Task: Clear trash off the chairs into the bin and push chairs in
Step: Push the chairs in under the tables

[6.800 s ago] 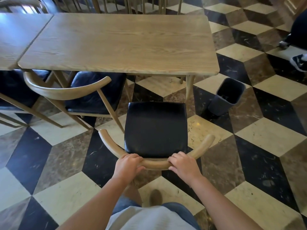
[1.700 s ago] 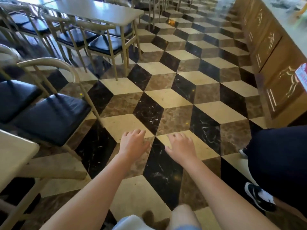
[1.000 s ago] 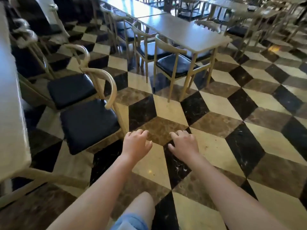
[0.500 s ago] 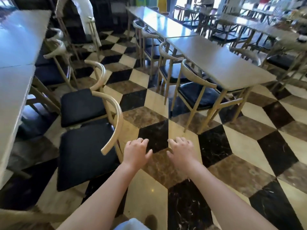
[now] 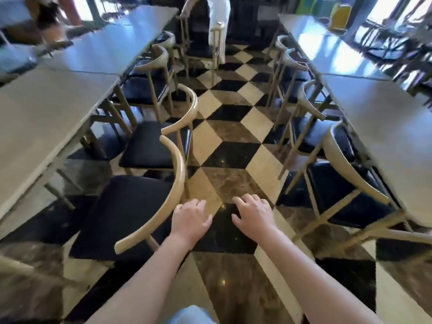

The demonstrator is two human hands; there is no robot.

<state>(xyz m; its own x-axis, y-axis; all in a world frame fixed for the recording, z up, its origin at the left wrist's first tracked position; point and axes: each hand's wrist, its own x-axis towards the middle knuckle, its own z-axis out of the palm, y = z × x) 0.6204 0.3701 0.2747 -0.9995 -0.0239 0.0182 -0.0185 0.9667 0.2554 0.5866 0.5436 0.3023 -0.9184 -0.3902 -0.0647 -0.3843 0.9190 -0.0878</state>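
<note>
I face down an aisle between two rows of tables. My left hand [image 5: 190, 218] and my right hand [image 5: 253, 213] hover palm-down over the checkered floor, fingers apart, holding nothing. Just left of my left hand stands the nearest chair [image 5: 121, 211], black seat and curved wooden back, pulled out from the left table [image 5: 39, 118]. A second chair [image 5: 154, 146] stands behind it, also out from the table. On the right, another chair [image 5: 343, 188] sits partly under the right table [image 5: 392, 127]. No trash shows on these seats. The bin is out of view.
More chairs line both tables further down the aisle. A person in white trousers [image 5: 218, 22] stands at the far end beside a tall stool [image 5: 201, 50]. The checkered floor strip [image 5: 231, 141] runs between the rows.
My view has swung round from the floor near a counter to this aisle. My hands left the first chair's back and now hang free and empty.
</note>
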